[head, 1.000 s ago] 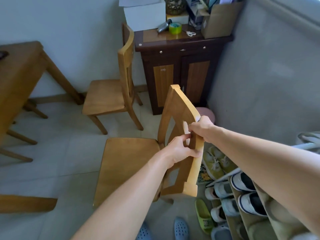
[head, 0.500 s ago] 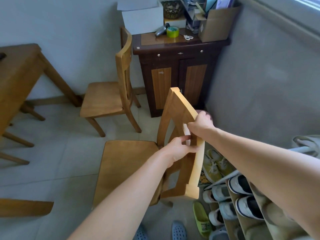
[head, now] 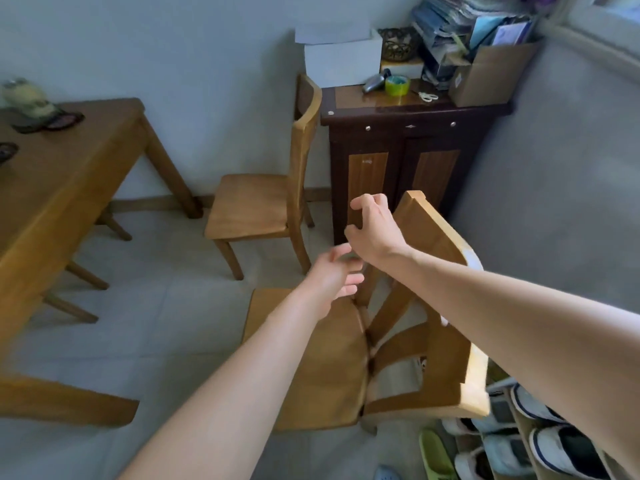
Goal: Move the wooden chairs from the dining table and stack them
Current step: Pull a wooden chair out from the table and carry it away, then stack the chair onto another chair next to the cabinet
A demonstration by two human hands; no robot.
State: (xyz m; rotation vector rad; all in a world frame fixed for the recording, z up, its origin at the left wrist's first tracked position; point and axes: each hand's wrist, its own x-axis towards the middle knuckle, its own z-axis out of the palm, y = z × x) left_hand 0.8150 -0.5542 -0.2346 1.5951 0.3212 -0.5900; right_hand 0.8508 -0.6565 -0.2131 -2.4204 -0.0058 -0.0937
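Two chairs: near chair (head: pixel 322 368), far chair (head: pixel 256 206); left hand (head: pixel 332 278), right hand (head: pixel 374 230) empty.

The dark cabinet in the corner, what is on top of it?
On the dark cabinet sit a white box, a green tape roll, scissors, a small basket and a cardboard box holding papers. Whatever lies behind these is hidden.

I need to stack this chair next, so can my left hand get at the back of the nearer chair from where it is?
Probably yes. The left hand is open and hangs over the nearer chair, just short of its backrest, with nothing between them. The right hand is also open, beside the backrest's top.
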